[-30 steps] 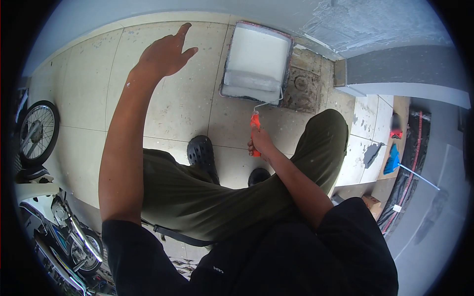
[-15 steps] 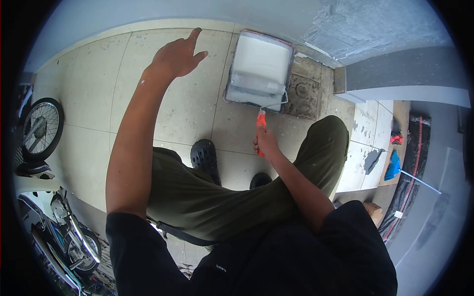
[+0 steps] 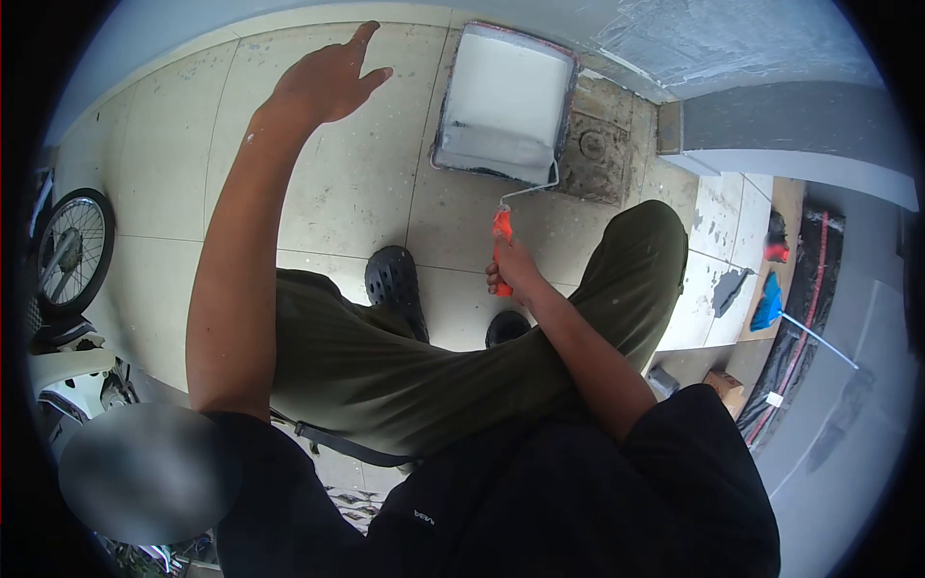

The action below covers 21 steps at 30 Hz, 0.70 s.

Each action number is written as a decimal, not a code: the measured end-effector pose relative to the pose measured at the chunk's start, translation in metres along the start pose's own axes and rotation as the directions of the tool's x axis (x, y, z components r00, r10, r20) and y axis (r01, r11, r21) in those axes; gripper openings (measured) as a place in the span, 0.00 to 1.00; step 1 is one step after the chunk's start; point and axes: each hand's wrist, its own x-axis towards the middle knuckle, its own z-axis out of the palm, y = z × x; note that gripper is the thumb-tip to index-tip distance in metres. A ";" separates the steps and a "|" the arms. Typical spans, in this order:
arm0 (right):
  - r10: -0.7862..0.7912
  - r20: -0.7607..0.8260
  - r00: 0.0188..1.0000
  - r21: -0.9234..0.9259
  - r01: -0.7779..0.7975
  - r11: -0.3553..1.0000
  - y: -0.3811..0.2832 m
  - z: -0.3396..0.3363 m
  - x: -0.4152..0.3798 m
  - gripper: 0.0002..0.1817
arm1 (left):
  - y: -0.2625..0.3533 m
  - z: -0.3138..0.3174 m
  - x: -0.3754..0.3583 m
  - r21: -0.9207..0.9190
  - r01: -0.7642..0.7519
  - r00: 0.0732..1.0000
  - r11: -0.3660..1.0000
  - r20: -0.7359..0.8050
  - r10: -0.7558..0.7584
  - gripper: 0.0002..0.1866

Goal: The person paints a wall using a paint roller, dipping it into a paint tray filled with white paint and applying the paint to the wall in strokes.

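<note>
My right hand (image 3: 515,266) is closed around the orange handle of a paint roller (image 3: 502,224). From the handle a bent wire frame runs up to the roller's pale sleeve, which lies across the near end of a paint tray (image 3: 438,144). White paint (image 3: 506,87) fills the tray beyond the sleeve. Farther left, my left hand (image 3: 323,82) is held out over the tiled floor, holding nothing. Its thumb and a finger are spread apart.
The tray stands near the grey wall, beside a dirty square floor cover (image 3: 595,159). At left is a motorcycle wheel (image 3: 75,252); a blurred oval covers the area below. On the right lie a blue broom (image 3: 768,306) and a cardboard box (image 3: 725,385). Dark clogs (image 3: 390,289) are on my feet.
The view has shifted, so the tray sits higher in it. The roller sleeve has moved toward the tray's near edge. My left hand stays stretched out, and a blurred oval appears at lower left.
</note>
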 end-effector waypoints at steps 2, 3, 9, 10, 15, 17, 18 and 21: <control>-0.002 -0.007 1.000 0.003 0.002 1.000 -0.001 0.002 0.009 0.26 | -0.002 0.001 0.000 0.011 0.010 1.000 1.000 -0.001 -0.010 0.36; -0.010 -0.014 1.000 0.004 0.010 1.000 -0.004 0.003 0.012 0.26 | -0.004 0.002 0.000 -0.001 -0.003 1.000 1.000 -0.017 0.003 0.36; -0.155 -0.030 0.987 0.012 0.156 0.988 -0.039 0.011 0.027 0.23 | -0.006 0.003 0.001 0.003 -0.004 0.999 1.000 -0.036 0.004 0.36; -0.164 -0.025 0.986 0.009 0.164 0.986 -0.043 0.012 0.025 0.23 | -0.008 0.000 0.001 -0.004 0.001 0.999 1.000 -0.035 -0.001 0.36; -0.211 -0.106 0.972 0.001 0.212 0.977 -0.024 0.012 -0.010 0.26 | -0.010 0.009 0.001 0.004 -0.030 0.996 1.000 -0.083 0.031 0.37; -0.260 -0.096 0.961 -0.005 0.261 0.965 -0.014 0.005 -0.022 0.26 | 0.000 -0.014 0.004 -0.045 0.006 0.998 0.999 0.058 -0.004 0.37; -0.291 -0.122 0.949 0.014 0.295 0.955 -0.013 0.006 -0.030 0.25 | 0.001 -0.015 0.004 -0.014 0.019 0.997 1.000 0.069 -0.019 0.37; -0.413 -0.184 0.892 0.042 0.427 0.903 -0.024 0.009 -0.043 0.23 | 0.005 -0.024 0.008 -0.055 0.052 0.990 0.997 0.132 -0.045 0.38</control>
